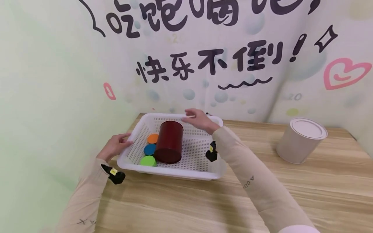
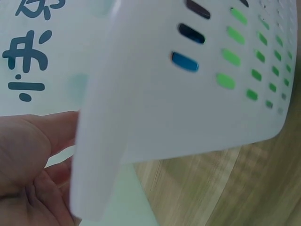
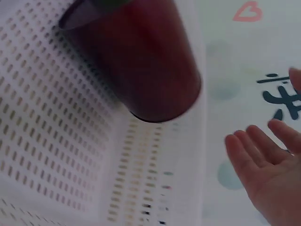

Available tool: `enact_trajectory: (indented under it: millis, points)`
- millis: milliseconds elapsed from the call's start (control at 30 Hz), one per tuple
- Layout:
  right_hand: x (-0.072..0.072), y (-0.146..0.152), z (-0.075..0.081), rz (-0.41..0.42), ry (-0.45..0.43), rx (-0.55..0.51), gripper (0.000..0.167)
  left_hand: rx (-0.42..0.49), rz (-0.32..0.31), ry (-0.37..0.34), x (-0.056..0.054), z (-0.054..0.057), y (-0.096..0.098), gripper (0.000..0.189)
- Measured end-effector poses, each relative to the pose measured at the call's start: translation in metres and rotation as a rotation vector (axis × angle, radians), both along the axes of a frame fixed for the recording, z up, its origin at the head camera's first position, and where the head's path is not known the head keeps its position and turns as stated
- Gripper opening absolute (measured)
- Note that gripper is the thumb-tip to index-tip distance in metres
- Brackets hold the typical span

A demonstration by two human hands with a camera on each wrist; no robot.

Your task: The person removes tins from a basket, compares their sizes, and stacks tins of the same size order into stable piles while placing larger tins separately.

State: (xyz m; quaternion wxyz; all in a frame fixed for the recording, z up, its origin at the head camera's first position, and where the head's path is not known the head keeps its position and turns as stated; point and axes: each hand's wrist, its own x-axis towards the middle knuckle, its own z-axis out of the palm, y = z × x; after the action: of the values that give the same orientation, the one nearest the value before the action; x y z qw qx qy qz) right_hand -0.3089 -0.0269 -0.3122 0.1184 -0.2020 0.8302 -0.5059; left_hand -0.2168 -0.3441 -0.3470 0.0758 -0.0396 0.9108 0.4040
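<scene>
Your left hand (image 1: 115, 145) grips the basket (image 1: 180, 173) by its left rim, probably to steady it, while your right hand (image 1: 201, 120) hovers near the far rim, fingers loosely extended and holding nothing. The basket is before you at the left of the table (image 1: 163, 200), mouth up, its long axis running left to right; whether its left end is slightly raised is hard to tell. Inside, the red can (image 1: 170, 139) appears to lie on its side, long axis running near to far, one end facing you. Between it and the left wall sit an orange piece (image 1: 152, 138), blue piece (image 1: 150, 149) and green piece (image 1: 148, 160), perhaps hemmed in by it. Well apart to the right, the white can (image 1: 297, 142) stands upright.
</scene>
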Motion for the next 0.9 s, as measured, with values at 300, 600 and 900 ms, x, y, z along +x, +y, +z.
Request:
enact_trajectory:
  millis: [300,600,900]
  points:
    - [-0.001,-0.022,-0.04,0.121,-0.137,0.072,0.061,-0.012,0.018,-0.01,0.0,0.001,0.001,0.059]
    - [0.0,-0.027,-0.055,0.169,-0.203,0.064,0.063,-0.018,0.029,-0.024,0.0,0.0,0.003,0.06]
    - [0.004,-0.026,-0.057,0.081,-0.299,0.064,0.07,-0.021,0.004,-0.011,-0.001,0.001,0.003,0.057]
